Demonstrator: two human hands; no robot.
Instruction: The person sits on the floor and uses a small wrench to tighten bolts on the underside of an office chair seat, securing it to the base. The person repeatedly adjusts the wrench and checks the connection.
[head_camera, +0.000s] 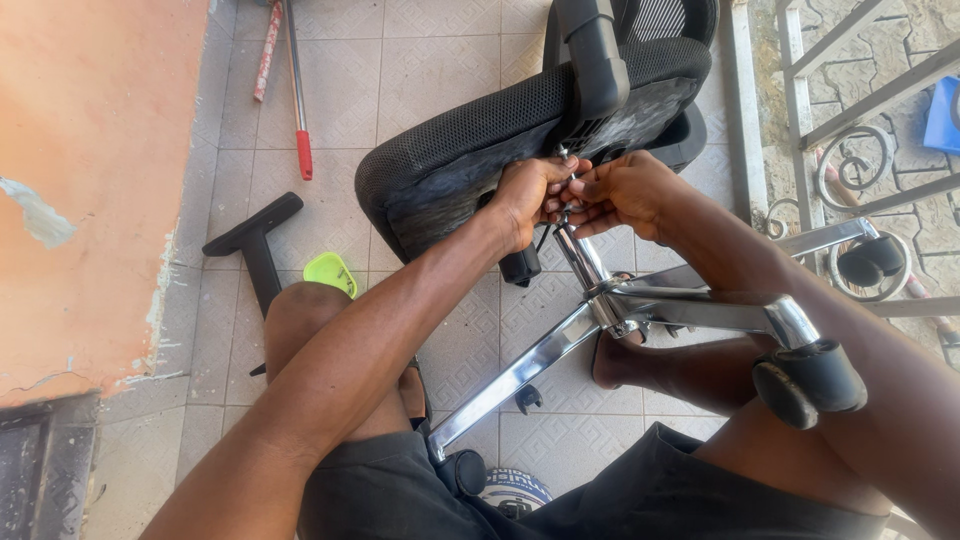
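An office chair lies on its side on the tiled floor. Its black mesh seat (470, 150) faces away, and the chrome star base (680, 310) with black castors (808, 382) points toward me. My left hand (530, 195) and my right hand (625, 190) meet at the seat underside, where the chrome gas cylinder (580, 255) joins the mechanism. Both pinch a small metal part there; the fingers hide most of it. A black armrest (595, 60) stands above the hands.
A loose black armrest piece (255, 240) lies on the tiles at left beside a green sandal (330, 272). A red-tipped metal rod (298, 90) lies further back. An orange wall (80, 180) runs along the left; a metal railing (850, 90) stands at right.
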